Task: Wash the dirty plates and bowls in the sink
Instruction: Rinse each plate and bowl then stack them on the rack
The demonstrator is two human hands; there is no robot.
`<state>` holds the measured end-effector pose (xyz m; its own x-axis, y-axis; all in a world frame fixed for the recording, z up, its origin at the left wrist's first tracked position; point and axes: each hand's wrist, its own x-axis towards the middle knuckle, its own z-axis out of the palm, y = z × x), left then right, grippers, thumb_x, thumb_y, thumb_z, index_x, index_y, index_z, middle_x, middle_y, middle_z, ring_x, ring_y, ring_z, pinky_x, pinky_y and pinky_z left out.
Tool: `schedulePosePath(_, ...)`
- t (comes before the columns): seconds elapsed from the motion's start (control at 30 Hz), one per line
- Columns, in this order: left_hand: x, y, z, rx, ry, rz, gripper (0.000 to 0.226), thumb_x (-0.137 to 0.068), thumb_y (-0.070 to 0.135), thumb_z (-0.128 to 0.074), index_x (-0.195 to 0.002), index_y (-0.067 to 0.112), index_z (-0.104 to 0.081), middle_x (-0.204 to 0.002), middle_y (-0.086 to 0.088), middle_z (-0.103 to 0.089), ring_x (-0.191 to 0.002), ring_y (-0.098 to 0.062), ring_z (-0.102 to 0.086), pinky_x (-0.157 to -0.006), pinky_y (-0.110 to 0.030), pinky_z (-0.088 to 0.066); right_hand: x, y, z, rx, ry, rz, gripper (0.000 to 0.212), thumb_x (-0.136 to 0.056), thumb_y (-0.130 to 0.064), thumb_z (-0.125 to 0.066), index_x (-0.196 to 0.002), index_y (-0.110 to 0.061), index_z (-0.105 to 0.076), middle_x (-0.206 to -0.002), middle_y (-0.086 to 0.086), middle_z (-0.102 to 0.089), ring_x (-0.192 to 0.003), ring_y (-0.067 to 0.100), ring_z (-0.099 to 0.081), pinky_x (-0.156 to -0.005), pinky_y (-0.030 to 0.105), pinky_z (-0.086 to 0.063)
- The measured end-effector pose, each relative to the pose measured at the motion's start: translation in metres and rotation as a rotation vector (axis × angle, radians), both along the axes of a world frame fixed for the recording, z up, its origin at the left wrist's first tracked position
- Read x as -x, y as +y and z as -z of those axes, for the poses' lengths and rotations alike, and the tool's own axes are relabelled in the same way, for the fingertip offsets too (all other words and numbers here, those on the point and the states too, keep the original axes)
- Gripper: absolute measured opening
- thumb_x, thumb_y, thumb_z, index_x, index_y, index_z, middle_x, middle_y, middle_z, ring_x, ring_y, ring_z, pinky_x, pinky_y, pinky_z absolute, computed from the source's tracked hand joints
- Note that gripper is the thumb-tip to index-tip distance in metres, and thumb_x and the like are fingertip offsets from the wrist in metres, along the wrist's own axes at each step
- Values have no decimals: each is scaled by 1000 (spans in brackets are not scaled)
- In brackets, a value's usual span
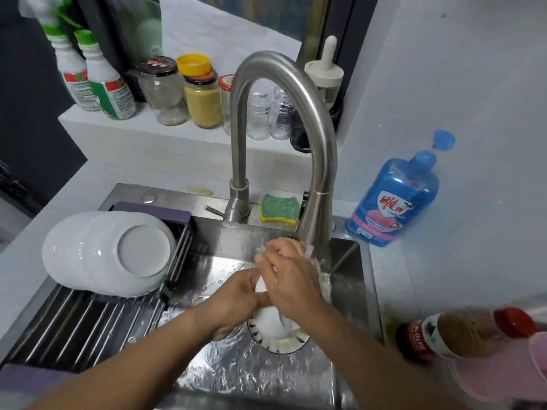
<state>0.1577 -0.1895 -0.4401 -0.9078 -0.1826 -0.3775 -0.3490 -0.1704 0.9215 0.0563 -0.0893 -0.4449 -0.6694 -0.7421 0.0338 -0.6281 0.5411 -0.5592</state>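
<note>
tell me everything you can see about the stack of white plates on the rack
The plates are glossy white, ceramic by the look, several nested in one stack. The stack lies tipped on its side with the undersides turned toward the open sink, so the last one's round foot ring shows. It rests on the metal-barred rack over the sink's left side, its far edge by the rack's dark purple end piece. Neither the left hand nor the right hand touches it.

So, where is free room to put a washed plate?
The rack bars in front of the stacked plates are bare. The counter between the blue soap bottle and the brown bottle is free. The back ledge is crowded with jars; the left hand and right hand hold a white dish.
</note>
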Motion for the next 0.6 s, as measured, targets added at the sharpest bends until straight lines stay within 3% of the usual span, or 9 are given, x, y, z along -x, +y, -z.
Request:
schedulePosePath(0.07, -6, -4, -2, -129, -19, -16, 19, -93, -3, -66, -111, -1, -67, -104, -21, -76, -93, -29, -75, -74, -32, -60, 6, -1, -4, -21, -66, 31, 57, -101, -61, -25, -110, -27, -70, -113, -11, -60, -101, 5, -50, -100, 43, -45)
schedulePosePath(0.13, -13, -8, 0, -214, -38, -39, 29, -92, 0, -68, -121, -1, -65, -115, -22, -74, -105, -33, -72, -93, -50, -58, 18, 0, -14, -74, -265, 166, 49, -103, -61, -30, -113, -29, -65, -99, 0, -61, -92, 17, -58, -92, 38, -50)
schedulePosePath(0.2, -19, -12, 0, -246, -46, -81, 34, -92, 2, -68, -125, 1, -64, -117, -21, -73, -106, -33, -72, -97, -54, -55, 33, 2, -16, -90, -476, 384, 54, -103, -58, -37, -118, -14, -65, -88, 5, -57, -88, 26, -58, -83, 31, -47)
schedulePosePath(0.27, -24, -14, 1, -299, -33, -133, 37, -92, -1, -67, -129, 2, -62, -116, -21, -73, -101, -31, -73, -85, -45, -62, 45, 5, -17, -156, -558, 462, 48, -108, -37, -40, -118, 4, -63, -87, 5, -56, -89, 27, -60, -80, 31, -46)
schedulePosePath(0.33, -29, -16, 0, -381, -28, -201, 38, -92, -5, -64, -129, 1, -61, -113, -21, -74, -91, -26, -75, -65, -29, -62, 50, 5, -12, -224, -621, 597, 34, -108, -20, -41, -122, 4, -61, -105, 11, -64, -102, 27, -63, -82, 30, -47)
schedulePosePath(0.4, -33, -20, 2, -461, -29, -220, 42, -91, -6, -63, -132, 0, -59, -117, -23, -72, -95, -28, -75, -65, -29, -62, 53, 4, -11, -133, -750, 713, 28, -106, -25, -47, -120, -5, -62, -116, 19, -64, -110, 36, -62, -91, 38, -49)
schedulePosePath(0.5, -32, -31, -5, -519, -72, -115, 44, -92, -1, -65, -135, 3, -56, -121, -24, -70, -101, -34, -73, -71, -38, -65, 61, 4, -4, -103, -798, 729, 25, -105, -25, -50, -112, -3, -58, -110, 17, -65, -105, 33, -63, -100, 43, -52)
schedulePosePath(0.53, -29, -35, -8, -529, -89, -58, 40, -95, 6, -63, -135, 4, -56, -117, -23, -71, -97, -32, -74, -69, -38, -65, 62, 1, -5, -154, -784, 685, 27, -104, -25, -50, -114, -1, -59, -108, 15, -65, -105, 33, -65, -100, 44, -53)
schedulePosePath(0.6, -19, -41, -18, -523, -124, 49, 40, -102, 27, -56, -137, 7, -56, -116, -21, -71, -95, -31, -74, -69, -40, -65, 57, -4, -20, -130, -798, 601, 26, -103, -37, -56, -116, -14, -55, -109, 12, -64, -110, 33, -64, -98, 43, -52)
